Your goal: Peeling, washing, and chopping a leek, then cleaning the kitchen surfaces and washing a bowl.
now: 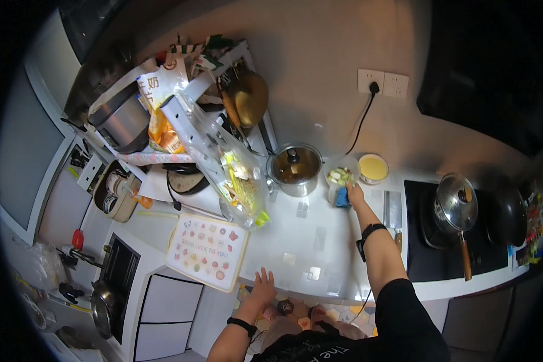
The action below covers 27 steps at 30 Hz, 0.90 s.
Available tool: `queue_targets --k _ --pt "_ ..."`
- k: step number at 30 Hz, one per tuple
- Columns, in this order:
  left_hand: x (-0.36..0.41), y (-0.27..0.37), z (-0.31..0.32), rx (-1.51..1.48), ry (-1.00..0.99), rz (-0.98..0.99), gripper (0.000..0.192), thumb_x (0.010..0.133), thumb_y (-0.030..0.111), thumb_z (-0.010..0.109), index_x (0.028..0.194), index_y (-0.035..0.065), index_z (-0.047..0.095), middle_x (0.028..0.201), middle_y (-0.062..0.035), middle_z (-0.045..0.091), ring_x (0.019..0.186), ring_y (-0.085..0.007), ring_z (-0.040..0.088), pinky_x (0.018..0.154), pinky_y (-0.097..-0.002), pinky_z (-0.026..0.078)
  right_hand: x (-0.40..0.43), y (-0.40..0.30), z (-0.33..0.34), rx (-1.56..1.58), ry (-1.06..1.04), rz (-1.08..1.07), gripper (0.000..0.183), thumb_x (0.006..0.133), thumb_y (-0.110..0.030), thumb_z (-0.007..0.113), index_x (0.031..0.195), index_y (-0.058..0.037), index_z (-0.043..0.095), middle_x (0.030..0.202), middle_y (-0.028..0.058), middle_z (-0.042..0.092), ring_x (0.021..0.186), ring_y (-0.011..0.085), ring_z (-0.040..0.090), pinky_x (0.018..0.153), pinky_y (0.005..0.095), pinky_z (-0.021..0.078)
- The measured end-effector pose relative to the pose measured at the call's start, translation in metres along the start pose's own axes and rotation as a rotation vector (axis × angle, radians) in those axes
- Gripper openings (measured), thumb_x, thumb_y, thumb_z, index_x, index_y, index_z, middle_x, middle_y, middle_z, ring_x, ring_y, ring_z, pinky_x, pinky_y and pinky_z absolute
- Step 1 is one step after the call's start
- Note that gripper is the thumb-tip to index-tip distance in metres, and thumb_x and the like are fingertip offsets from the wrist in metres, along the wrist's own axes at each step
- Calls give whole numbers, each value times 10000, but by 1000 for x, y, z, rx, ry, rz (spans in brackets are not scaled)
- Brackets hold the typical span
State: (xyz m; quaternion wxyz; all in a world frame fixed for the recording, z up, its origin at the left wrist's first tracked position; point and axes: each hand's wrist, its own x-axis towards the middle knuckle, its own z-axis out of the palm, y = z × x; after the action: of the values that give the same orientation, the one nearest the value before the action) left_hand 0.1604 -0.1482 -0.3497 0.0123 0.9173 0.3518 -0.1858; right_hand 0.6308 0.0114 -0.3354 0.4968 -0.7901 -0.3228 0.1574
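My right hand (355, 195) reaches across the counter to the near rim of a translucent bowl (355, 167) of chopped pale-green vegetables (340, 175). Its fingertips meet the rim, but whether they grip it is hidden. Just left of that hand is a small blue object (342, 197), its kind unclear. Near the counter's front edge, my left hand (264, 288) is empty with fingers spread, close to a printed white cutting board (207, 249). A bowl of yellow liquid (373, 169) stands right of the vegetables. To their left is a glass-lidded pot (295, 169).
A cleaver (392, 210) lies beside the black cooktop (416, 262), which bears a lidded pan (456, 203). A clear bag of greens (242, 185) leans past the cutting board. A black cord (364, 122) runs from the wall socket (370, 77). The sink (122, 271) is at left.
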Motion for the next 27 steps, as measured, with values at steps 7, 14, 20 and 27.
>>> queue_targets --k 7,14,20,27 --pt "-12 -7 7 -80 -43 -111 768 831 403 481 1286 -157 217 1362 -283 223 1271 -506 78 1022 -584 118 -151 -20 70 -433 -76 -358 370 721 -106 578 1065 13 512 1197 267 360 924 426 517 769 450 455" --pt "-22 -13 -4 -86 -83 -104 812 791 364 569 1312 -126 186 1360 -371 91 1255 -547 64 1021 -558 174 -256 -56 53 -478 -627 -599 281 784 -94 508 1055 -26 535 1140 199 420 811 323 559 679 417 491" --pt "-24 -4 -11 -106 -38 -121 835 770 385 584 1317 -109 193 1377 -332 105 1247 -551 73 1011 -571 189 -200 -19 -6 -644 -431 -439 353 761 -59 509 1112 -32 520 1338 198 317 901 326 552 725 417 483" --pt "-19 7 -48 -454 -48 -240 868 751 348 615 1335 -88 145 1386 -338 9 1237 -580 50 1005 -582 189 -160 -62 88 -561 -316 -328 298 867 -123 391 1080 64 483 1283 242 354 923 356 527 779 421 476"
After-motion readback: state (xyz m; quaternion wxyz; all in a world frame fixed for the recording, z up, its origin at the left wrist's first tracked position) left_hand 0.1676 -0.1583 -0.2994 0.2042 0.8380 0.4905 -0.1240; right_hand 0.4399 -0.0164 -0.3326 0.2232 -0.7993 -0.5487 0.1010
